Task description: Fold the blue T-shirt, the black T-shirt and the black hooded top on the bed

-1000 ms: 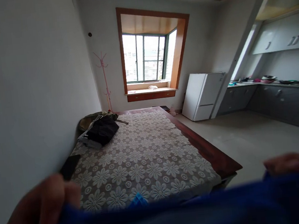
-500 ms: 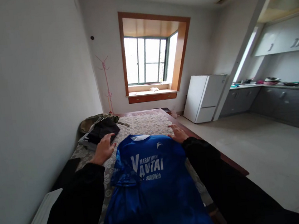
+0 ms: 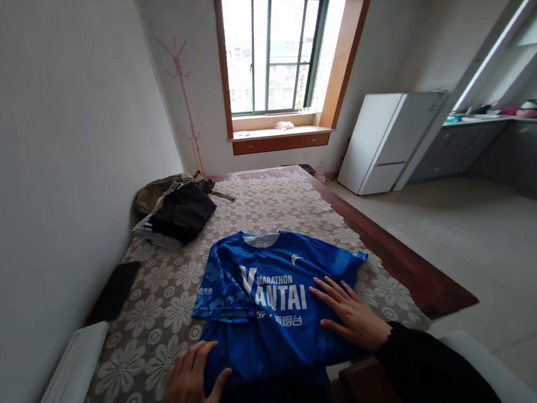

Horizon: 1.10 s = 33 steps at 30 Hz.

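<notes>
A blue short-sleeved T-shirt (image 3: 285, 348) with white lettering lies front side up on a table with a flower-patterned cloth (image 3: 139, 345). Its collar points away from me. The sleeve on the left is folded in across the front, while the one on the right sticks out. My right hand (image 3: 354, 314) rests on the right part of the chest, fingers spread and flat. At the lower left edge of the shirt is my left hand (image 3: 193, 388), fingers apart and thumb over the fabric; whether it presses on the cloth I cannot tell. The shirt's lower end drops into shadow near me.
Folded dark clothes (image 3: 182, 212) lie by the wall, with an olive fabric item (image 3: 149, 196) behind. A black flat object (image 3: 114, 290) and a white power strip-like object (image 3: 70, 379) sit along the left edge. The reddish table edge (image 3: 402, 264) runs along the right.
Both hands have come down and back toward me from beside the collar, the right one onto the chest. The view has tilted downward. The shirt's right sleeve now shows spread out.
</notes>
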Tool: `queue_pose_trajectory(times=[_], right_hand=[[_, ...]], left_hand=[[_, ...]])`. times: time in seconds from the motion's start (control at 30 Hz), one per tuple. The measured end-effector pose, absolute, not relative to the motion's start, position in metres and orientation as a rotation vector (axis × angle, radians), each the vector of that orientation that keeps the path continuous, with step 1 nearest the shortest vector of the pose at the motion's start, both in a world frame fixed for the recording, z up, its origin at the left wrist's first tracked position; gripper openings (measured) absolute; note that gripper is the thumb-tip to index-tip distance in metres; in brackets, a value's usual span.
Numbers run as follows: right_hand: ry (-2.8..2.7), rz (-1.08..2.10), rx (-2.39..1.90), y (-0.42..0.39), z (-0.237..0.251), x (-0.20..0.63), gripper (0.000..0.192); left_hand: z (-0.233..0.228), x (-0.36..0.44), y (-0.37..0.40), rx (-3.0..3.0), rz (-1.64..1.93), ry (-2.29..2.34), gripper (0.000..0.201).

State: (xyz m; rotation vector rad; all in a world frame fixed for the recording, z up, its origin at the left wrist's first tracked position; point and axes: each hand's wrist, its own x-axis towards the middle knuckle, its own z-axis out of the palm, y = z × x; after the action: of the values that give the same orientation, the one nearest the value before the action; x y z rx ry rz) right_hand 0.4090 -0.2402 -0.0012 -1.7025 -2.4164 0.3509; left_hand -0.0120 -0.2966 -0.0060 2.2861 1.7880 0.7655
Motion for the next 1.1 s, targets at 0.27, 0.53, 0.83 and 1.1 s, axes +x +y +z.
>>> queue_pose_trajectory(times=[0.27,0.53,0.83,1.1], right_hand=[[-2.592,0.535,-1.362,-0.200,0.062,0.364,0.044],[-2.979,0.379,-1.004,-0.151,0.077,0.193,0.068],[-2.887,1.075,-0.875,-0.090,0.054,0.119,0.031],[-1.116,1.956,-0.789,-0.059,0.064,0.146,0.025]], left_hand=[[0.013,-0.024,-0.295,2.056,0.687,1.807,0.028],[0.021,-0.027,-0.299,1.822,0.546,2.063,0.035],[0.036,-0.040,-0.313,1.641,0.348,1.934,0.029],[0.036,-0.062,-0.323,1.530,0.392,1.914,0.025]])
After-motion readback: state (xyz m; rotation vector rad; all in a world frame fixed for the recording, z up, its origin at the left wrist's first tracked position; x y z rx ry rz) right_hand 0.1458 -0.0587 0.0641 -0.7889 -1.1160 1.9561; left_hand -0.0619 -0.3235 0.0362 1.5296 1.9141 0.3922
